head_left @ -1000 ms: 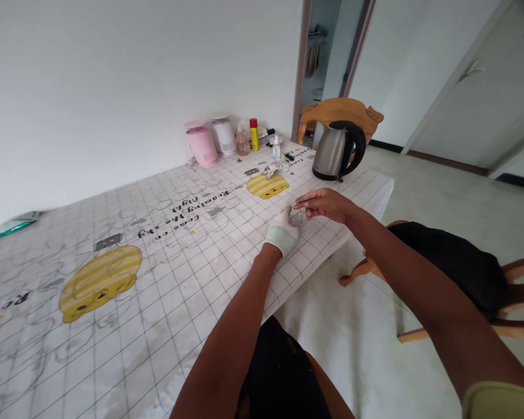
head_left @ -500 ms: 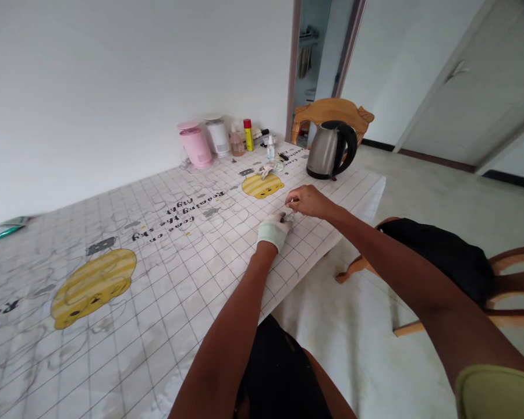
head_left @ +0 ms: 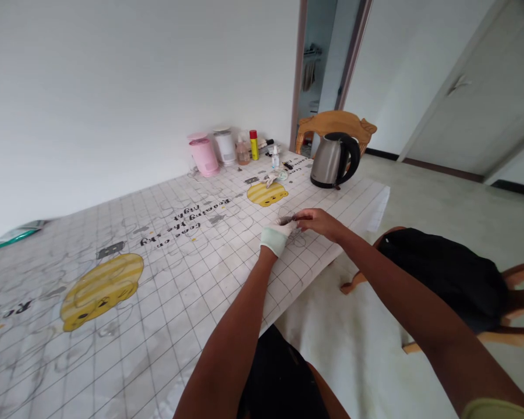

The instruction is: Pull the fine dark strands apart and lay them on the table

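My left hand (head_left: 278,233), in a white glove with a pale green cuff, rests over the checked tablecloth (head_left: 209,267) with its fingers closed. My bare right hand (head_left: 315,223) meets it at the fingertips, thumb and fingers pinched together. Whatever lies between the fingertips is too small to name. Thin dark loops, like fine wire or thread, show on the cloth under and beside the hands. A crumpled white glove (head_left: 271,179) lies past them, near a printed yellow bear.
A steel kettle (head_left: 327,162) stands at the far right corner. By the wall are a pink container (head_left: 204,156), a white one (head_left: 225,146), bottles and a red-capped yellow can (head_left: 254,145). A green packet (head_left: 17,234) lies far left; chairs stand beyond and right.
My right hand has come down to my left hand, and their fingertips now meet, where there was a gap before. The view has shifted slightly.
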Tool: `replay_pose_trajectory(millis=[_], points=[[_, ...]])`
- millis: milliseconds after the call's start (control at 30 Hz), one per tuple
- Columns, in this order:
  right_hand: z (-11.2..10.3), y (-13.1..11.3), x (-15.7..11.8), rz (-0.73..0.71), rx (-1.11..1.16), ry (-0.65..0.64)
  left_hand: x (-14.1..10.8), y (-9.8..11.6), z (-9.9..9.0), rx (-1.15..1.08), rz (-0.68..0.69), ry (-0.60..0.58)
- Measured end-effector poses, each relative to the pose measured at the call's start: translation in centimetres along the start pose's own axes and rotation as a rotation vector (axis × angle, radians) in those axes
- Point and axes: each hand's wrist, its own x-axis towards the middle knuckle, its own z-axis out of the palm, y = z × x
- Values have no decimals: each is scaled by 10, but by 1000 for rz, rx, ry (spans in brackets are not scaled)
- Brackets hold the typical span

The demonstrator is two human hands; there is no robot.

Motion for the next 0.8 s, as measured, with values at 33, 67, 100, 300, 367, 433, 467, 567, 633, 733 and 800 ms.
replay_pose_trajectory(millis=[33, 67, 100, 300, 367, 433, 467, 567, 633, 733, 800], points=[[2, 1, 0, -10, 13, 9, -1, 1, 0, -7, 5, 0], [4, 1, -1, -19, 23, 25, -1, 2, -1, -10, 5, 9], [5, 0, -1, -27, 35, 47, -1, 2, -1, -8, 0, 24], [9, -10, -12, -91, 97, 144, 0, 5, -4, 17, -49, 65], [11, -14, -16, -133, 56, 224, -1, 6, -6, 9, -63, 59], [13, -18, -19, -177, 19, 291, -3, 6, -9, -2, -65, 52], [13, -20, -19, -194, 18, 299, -3, 6, -10, -5, -63, 49], [14, -21, -19, -211, 76, 265, -4, 4, -11, 7, -58, 46], [12, -19, -17, -207, 122, 267, -2, 1, -10, 23, -52, 48], [13, -16, -15, -185, 182, 318, 1, -2, -6, 44, -36, 46], [16, -14, -15, -156, 227, 363, 2, -4, -5, 61, -33, 41]])
